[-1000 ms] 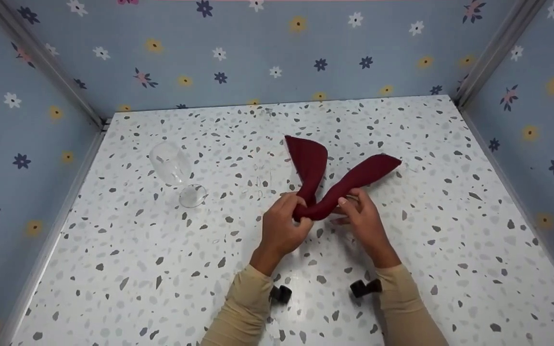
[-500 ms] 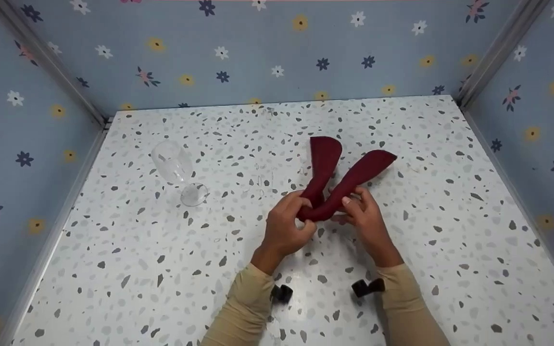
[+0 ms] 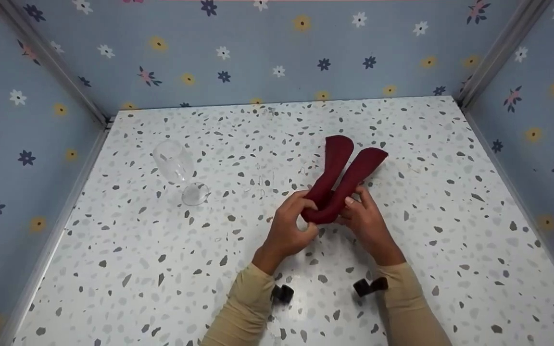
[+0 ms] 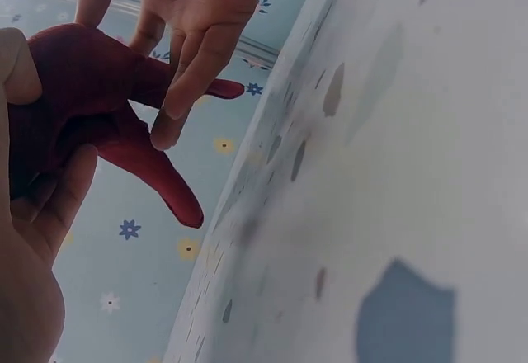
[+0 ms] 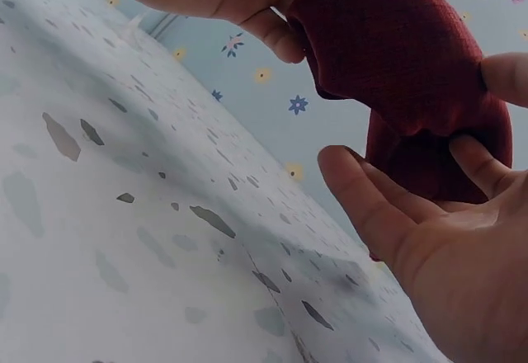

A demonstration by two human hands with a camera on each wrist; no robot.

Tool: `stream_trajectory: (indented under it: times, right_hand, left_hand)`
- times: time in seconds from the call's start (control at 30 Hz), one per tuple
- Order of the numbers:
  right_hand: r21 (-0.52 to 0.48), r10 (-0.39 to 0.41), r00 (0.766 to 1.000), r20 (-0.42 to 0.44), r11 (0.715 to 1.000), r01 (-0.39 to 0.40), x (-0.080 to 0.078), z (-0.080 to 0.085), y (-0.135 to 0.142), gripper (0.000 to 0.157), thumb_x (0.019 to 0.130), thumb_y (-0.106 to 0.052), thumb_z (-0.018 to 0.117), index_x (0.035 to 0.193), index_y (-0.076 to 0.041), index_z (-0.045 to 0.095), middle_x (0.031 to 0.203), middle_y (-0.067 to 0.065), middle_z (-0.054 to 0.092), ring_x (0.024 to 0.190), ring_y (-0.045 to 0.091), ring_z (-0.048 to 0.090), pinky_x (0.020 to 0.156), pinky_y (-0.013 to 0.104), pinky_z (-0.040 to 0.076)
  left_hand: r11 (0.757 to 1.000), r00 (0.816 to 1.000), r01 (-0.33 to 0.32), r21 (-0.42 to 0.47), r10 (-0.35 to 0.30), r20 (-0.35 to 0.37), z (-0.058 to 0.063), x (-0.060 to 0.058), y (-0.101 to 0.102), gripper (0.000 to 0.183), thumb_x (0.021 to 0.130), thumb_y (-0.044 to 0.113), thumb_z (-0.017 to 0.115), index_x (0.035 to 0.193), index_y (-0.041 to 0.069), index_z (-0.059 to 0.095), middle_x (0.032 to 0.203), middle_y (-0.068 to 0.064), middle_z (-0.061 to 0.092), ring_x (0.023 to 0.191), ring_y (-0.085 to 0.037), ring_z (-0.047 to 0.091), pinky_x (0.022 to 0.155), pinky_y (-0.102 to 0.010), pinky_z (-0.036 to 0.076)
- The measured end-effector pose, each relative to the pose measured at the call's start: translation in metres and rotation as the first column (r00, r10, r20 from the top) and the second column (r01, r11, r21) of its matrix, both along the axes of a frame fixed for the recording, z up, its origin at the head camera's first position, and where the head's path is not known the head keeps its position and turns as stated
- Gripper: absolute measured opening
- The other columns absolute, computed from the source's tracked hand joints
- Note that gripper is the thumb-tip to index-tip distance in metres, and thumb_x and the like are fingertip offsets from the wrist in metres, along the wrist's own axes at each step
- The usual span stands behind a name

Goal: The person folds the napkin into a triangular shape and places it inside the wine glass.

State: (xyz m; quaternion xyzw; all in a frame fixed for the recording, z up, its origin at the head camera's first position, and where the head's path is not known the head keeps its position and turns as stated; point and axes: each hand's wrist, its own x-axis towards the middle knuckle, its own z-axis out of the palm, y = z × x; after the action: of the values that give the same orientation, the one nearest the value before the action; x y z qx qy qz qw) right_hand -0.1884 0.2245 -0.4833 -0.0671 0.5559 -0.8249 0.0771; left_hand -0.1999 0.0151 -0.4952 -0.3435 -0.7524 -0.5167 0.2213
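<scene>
Cloth [image 3: 352, 179]: dark red, rolled and bent into a narrow U, right of centre in the head frame; the bend faces the bottom of the frame, the two flared ends point to the upper right, apart from each other.
Left hand [image 3: 287, 228]: pinches the bend at its left side between thumb and fingers.
Right hand [image 3: 369, 226]: grasps the bend's right side, thumb against the cloth, some fingers beneath.
Glass [image 3: 175, 162]: clear, stemmed, left part of the frame, well apart from both hands.
Table [image 3: 185, 271]: white, speckled, across the middle and bottom.
Walls [image 3: 258, 53]: blue, flowered, along the top and both sides.
</scene>
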Motion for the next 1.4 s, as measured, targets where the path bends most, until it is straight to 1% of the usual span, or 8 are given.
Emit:
stream_trajectory:
  times: [0.23,0.33,0.47,0.63,0.83,1.0,1.23,1.4]
  right_hand:
    - [-0.041,0.135,0.991,0.013,0.990,-0.134,0.0006,0.0017,0.0040,0.029,0.107,-0.024,0.043,0.133,-0.014,0.034,0.129,0.015,0.060,0.113,0.031,0.064,0.096,0.044,0.050]
    - [-0.070,0.151,0.988,0.016,0.986,-0.149,0.0008,0.0033,0.0037,0.033,0.107,-0.024,0.042,0.137,-0.014,0.033,0.129,0.015,0.059,0.113,0.029,0.064,0.095,0.041,0.050]
    - [-0.089,0.090,0.996,-0.018,0.992,-0.091,0.0009,0.0048,0.0014,0.033,0.104,-0.018,0.044,0.135,-0.010,0.036,0.123,0.014,0.060,0.101,0.024,0.065,0.086,0.036,0.052]
    - [-0.110,0.006,0.997,-0.072,0.994,-0.014,0.0019,0.0042,-0.0010,0.030,0.101,-0.010,0.048,0.130,-0.006,0.040,0.114,0.014,0.063,0.091,0.023,0.065,0.077,0.033,0.052]
    - [-0.162,-0.040,0.992,-0.117,0.987,0.021,0.0027,0.0026,-0.0016,0.031,0.100,-0.004,0.052,0.129,-0.004,0.040,0.120,0.016,0.062,0.098,0.023,0.065,0.081,0.033,0.054]
    - [-0.179,-0.052,0.988,-0.145,0.984,0.025,0.0018,0.0006,-0.0012,0.032,0.099,0.001,0.053,0.127,-0.005,0.042,0.123,0.018,0.058,0.105,0.023,0.061,0.083,0.033,0.053]
    - [-0.129,-0.032,0.991,-0.131,0.992,0.015,0.0013,-0.0013,-0.0012,0.037,0.096,0.003,0.056,0.128,-0.007,0.042,0.128,0.022,0.056,0.115,0.026,0.059,0.091,0.034,0.052]
    - [-0.044,-0.081,0.985,-0.151,0.996,0.075,0.0025,-0.0012,-0.0041,0.039,0.093,0.002,0.061,0.127,-0.005,0.044,0.131,0.023,0.054,0.117,0.029,0.057,0.086,0.034,0.053]
  left_hand:
    - [0.996,0.996,0.072,0.060,-0.074,0.040,-0.0003,0.0014,0.0023,0.036,0.067,-0.009,0.057,0.100,0.005,0.061,0.127,-0.011,0.059,0.110,-0.023,0.060,0.088,-0.034,0.051]
    - [0.993,0.995,0.089,0.079,-0.093,0.041,-0.0009,0.0011,0.0036,0.037,0.065,-0.013,0.057,0.099,0.002,0.061,0.125,-0.017,0.059,0.108,-0.029,0.060,0.088,-0.036,0.052]
    - [0.993,0.995,0.087,0.085,-0.091,0.037,-0.0018,0.0004,0.0049,0.036,0.064,-0.014,0.058,0.097,-0.001,0.061,0.124,-0.021,0.060,0.107,-0.033,0.061,0.088,-0.037,0.052]
    - [0.996,0.996,0.074,0.052,-0.076,0.039,-0.0017,0.0017,0.0039,0.035,0.066,-0.009,0.057,0.098,0.003,0.061,0.124,-0.013,0.061,0.107,-0.026,0.061,0.087,-0.035,0.052]
    - [0.997,0.996,0.074,0.009,-0.074,0.040,-0.0037,0.0014,0.0030,0.030,0.069,-0.002,0.057,0.098,0.006,0.060,0.125,-0.007,0.061,0.109,-0.018,0.060,0.088,-0.032,0.051]
    - [0.996,0.999,0.028,-0.082,-0.026,0.027,-0.0042,-0.0001,0.0014,0.028,0.069,0.002,0.056,0.096,0.008,0.061,0.124,-0.002,0.063,0.107,-0.012,0.060,0.087,-0.027,0.051]
    - [0.979,0.998,-0.004,-0.204,0.017,0.063,-0.0028,0.0014,-0.0005,0.028,0.071,0.002,0.051,0.096,0.010,0.060,0.132,0.000,0.062,0.097,-0.009,0.059,0.077,-0.024,0.049]
    - [0.973,0.996,0.001,-0.231,0.020,0.090,-0.0038,0.0031,-0.0018,0.027,0.073,0.002,0.049,0.097,0.011,0.060,0.136,0.003,0.060,0.093,-0.010,0.058,0.074,-0.025,0.048]
